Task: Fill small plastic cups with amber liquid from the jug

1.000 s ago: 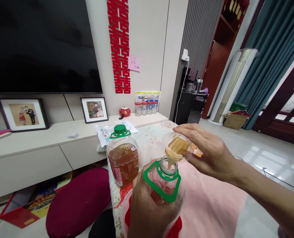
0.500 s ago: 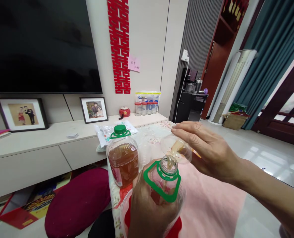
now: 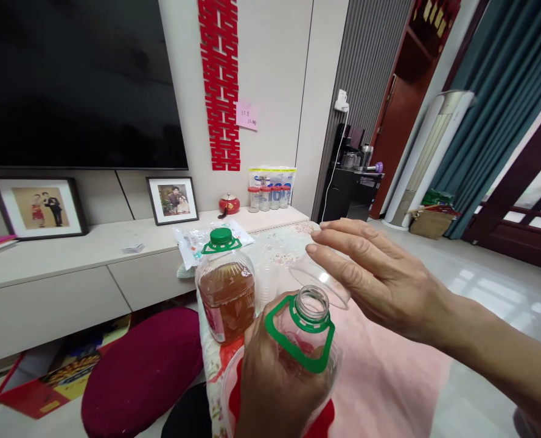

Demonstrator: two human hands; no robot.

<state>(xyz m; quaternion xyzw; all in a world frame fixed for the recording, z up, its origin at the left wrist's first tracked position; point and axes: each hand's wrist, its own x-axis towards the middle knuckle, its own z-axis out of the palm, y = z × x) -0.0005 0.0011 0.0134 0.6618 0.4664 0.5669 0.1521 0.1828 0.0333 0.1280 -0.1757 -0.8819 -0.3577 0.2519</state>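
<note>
My left hand (image 3: 288, 371) is wrapped round the body of a clear plastic jug (image 3: 322, 344). This jug has no cap; its round mouth faces up, with a green carry handle round the neck. Just beyond the mouth, a clear plastic cup (image 3: 318, 277) is tilted in my right hand (image 3: 380, 274). The fingers of that hand are stretched out along the cup, and the thumb is hidden. Left of my hands stands a second jug (image 3: 227, 298), green-capped and largely filled with amber-brown liquid. Under the held jug a clear tub (image 3: 228, 389) with red in it shows partly.
The table has a pink cover (image 3: 389, 371) on its near side and a floral cloth at the far end. Plastic packaging (image 3: 188, 243) lies behind the capped jug. Small red-lidded jars (image 3: 265, 199) stand on the white cabinet (image 3: 151, 267). A maroon stool (image 3: 142, 371) is at the left.
The pale yellowish contents seen in the cup and at the jug's mouth no longer show. My right hand and the cup have tilted slightly, while my left hand keeps its hold.
</note>
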